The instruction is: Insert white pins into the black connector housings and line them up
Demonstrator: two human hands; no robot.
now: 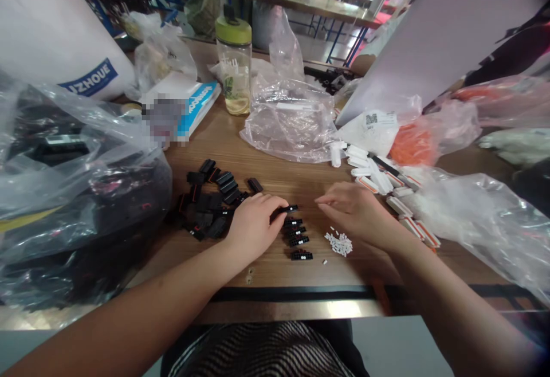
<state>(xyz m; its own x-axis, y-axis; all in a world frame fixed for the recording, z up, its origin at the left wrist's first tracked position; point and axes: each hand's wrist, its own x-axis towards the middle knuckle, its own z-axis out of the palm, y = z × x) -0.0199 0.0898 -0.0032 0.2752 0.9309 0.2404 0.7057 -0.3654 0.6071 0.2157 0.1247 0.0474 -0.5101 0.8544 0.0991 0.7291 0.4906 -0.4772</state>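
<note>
My left hand (258,222) grips a black strip-shaped part (290,208) between thumb and fingers, at the top of a short column of similar black parts (299,240) with white dots. Left of that hand lies a loose pile of black parts (210,202). My right hand (350,208) hovers above the table (275,274), its thumb and forefinger pointing left and close together; whether anything sits between them is too small to tell. Below it is a small heap of tiny white pieces (339,243), with one piece lying apart.
White parts with orange edges (401,205) lie to the right, beside clear plastic bags (485,216). A large bag of black items (86,193) fills the left. Behind stand a green-lidded bottle (234,65), a blue-and-white box (197,108) and a crumpled clear bag (292,119).
</note>
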